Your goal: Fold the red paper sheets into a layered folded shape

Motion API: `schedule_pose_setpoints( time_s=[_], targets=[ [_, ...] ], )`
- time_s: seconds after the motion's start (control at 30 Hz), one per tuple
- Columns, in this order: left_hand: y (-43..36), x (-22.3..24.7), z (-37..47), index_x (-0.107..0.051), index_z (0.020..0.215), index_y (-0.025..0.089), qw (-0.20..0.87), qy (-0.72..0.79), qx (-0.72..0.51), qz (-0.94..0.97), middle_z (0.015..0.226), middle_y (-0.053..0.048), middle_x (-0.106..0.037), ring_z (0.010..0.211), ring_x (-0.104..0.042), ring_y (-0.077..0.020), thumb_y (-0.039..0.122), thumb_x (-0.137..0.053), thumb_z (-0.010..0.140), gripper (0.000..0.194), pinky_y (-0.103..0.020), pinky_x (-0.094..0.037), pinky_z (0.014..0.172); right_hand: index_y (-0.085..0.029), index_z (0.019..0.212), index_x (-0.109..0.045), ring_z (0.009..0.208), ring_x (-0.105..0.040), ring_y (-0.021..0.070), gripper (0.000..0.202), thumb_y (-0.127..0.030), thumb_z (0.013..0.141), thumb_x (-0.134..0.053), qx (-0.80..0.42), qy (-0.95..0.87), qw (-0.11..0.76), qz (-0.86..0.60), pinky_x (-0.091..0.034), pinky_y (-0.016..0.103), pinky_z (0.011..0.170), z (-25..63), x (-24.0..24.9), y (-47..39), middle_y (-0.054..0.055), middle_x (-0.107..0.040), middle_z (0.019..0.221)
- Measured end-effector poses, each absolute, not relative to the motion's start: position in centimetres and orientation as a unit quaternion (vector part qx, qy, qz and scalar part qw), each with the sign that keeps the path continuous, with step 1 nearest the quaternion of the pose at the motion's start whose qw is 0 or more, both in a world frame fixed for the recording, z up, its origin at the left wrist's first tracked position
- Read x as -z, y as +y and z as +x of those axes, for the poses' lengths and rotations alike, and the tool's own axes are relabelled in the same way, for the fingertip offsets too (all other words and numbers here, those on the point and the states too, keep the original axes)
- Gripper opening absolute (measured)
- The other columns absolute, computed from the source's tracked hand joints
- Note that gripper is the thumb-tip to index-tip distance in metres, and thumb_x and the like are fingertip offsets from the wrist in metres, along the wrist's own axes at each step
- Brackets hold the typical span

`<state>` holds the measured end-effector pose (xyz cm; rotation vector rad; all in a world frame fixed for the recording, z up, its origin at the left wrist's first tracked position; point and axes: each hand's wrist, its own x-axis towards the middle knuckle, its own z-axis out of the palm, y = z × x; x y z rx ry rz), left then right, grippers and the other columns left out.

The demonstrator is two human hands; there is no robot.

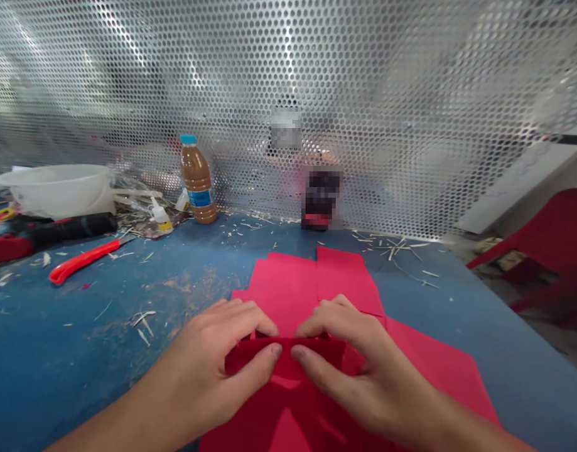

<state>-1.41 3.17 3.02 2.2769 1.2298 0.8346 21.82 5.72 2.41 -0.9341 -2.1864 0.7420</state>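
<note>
Red paper (pixel 291 389), upper edge pinched; both hands (pixel 217 355) (pixel 358 361)

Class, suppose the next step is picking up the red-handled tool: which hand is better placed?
Left, I judge: the left hand is nearer the red-handled tool, while the right hand would reach across it. Both pinch the red sheet, so the left must let go first.

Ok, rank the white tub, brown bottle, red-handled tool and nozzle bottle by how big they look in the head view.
1. White tub
2. Brown bottle and red-handled tool, unsure: tool longer and nearer, bottle wider
3. Nozzle bottle
</note>
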Motion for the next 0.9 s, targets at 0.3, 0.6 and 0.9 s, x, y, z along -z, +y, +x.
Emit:
schedule_pose_setpoints(
  time_s=[0.3,0.6,0.9],
  targets=[
    [2.4,-3.5,-1.0,-0.06,0.092,0.025,0.218,0.396,-0.327,0.83,0.081,0.004,-0.065,0.074,-0.059,-0.0137,0.017,-0.055,0.101,0.013,-0.027,-0.043,0.069,-0.028,0.089,-0.064,0.07,-0.066,0.0168,0.007,-0.024,0.095,-0.065,-0.279,-0.843,0.316,-0.335,-0.038,0.045,0.103,21.7,-3.0,4.8,-0.005,-0.072,0.078],
    [1.9,-3.9,-0.8,-0.061,0.093,0.026,0.236,0.391,-0.344,0.82,0.081,0.006,-0.065,0.072,-0.058,-0.0121,0.017,-0.057,0.101,0.013,-0.025,-0.044,0.066,-0.027,0.086,-0.064,0.065,-0.063,0.0136,0.011,-0.02,0.094,-0.064,-0.308,-0.815,0.372,-0.321,-0.046,0.041,0.094,21.3,-3.0,4.5,-0.008,-0.069,0.073],
    [1.9,-3.2,-0.1,-0.069,0.088,0.029,0.339,0.438,-0.379,0.741,0.077,0.008,-0.067,0.068,-0.059,-0.0111,0.022,-0.063,0.097,0.013,-0.022,-0.044,0.064,-0.026,0.085,-0.067,0.067,-0.062,0.014,0.012,-0.025,0.096,-0.066,-0.37,-0.766,0.401,-0.34,-0.049,0.035,0.079,21.1,-2.1,4.1,-0.006,-0.069,0.075]
  ],
)
